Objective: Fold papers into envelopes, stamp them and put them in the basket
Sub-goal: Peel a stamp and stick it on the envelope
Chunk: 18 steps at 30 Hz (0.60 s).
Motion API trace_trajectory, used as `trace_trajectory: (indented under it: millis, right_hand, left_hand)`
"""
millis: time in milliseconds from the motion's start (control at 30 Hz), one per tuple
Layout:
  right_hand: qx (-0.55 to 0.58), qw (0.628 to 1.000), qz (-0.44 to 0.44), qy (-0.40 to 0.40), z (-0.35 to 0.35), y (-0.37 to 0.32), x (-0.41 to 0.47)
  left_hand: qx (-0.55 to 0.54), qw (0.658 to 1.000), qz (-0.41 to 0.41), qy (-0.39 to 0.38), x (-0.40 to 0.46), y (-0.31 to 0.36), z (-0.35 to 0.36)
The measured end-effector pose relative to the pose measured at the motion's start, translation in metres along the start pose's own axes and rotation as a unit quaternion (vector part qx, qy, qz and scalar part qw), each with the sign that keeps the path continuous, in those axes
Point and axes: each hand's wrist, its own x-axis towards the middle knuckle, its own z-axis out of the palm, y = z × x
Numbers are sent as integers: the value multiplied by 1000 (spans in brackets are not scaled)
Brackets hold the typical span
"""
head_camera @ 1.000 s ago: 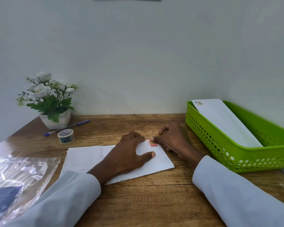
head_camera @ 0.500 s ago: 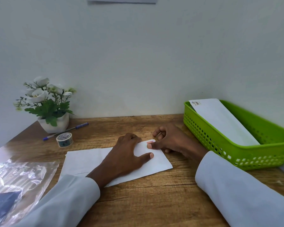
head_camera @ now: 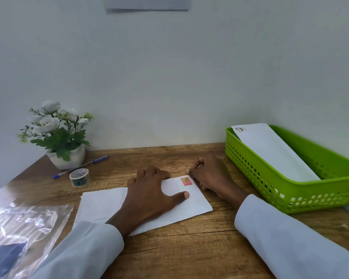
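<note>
A white envelope [head_camera: 191,204] lies flat on the wooden desk in front of me. A red stamp [head_camera: 186,181] sits at its far right corner, fully uncovered. My left hand [head_camera: 149,194] presses flat on the envelope's middle, fingers spread, thumb pointing right. My right hand [head_camera: 210,174] rests curled at the envelope's far right corner, just right of the stamp, fingertips touching the edge. The green plastic basket [head_camera: 270,178] stands at the right and holds another white envelope [head_camera: 270,150] leaning against its rim.
A potted white-flower plant [head_camera: 58,135] stands at the back left, with a blue pen [head_camera: 81,167] and a roll of tape [head_camera: 80,177] beside it. A clear plastic bag [head_camera: 22,234] with dark contents lies at the front left. The wall runs close behind the desk.
My right hand has drawn back off the stamp to the right, leaving the stamp fully exposed on the envelope. My left hand stays pressed on the envelope.
</note>
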Motion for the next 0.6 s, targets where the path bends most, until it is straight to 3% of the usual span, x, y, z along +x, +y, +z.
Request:
trace_trajectory:
  millis: [433,600]
  right_hand:
    - [43,999,0,16,-1,4,-6]
    - [134,989,10,-54,-8,0,-13]
  left_hand:
    - [-97,994,-40,31,12,-6,-4]
    - [-155,987,-18,44,12,-11,-15]
